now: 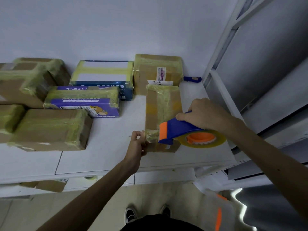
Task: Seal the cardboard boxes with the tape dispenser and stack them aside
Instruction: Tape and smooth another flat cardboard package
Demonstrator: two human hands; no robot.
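Box: a long brown cardboard box, matte and banded with glossy, wrinkled yellowish tape, lies flat on the smooth white desk, centre right of the frame.
Dispenser: a blue plastic tape dispenser with an orange front guard rests across the box's near end. Its round roll of clear yellowish tape on an orange hub overhangs the box's right edge.
Right hand: the right hand has its fingers curled tight round the dispenser's handle.
Left hand: the left hand has its fingers narrowly bent, pinching the box's near left corner at the crumpled tape.
Other cartons: a taped brown carton lies at middle left, a purple printed carton above it, and a blue-and-white carton at upper centre.
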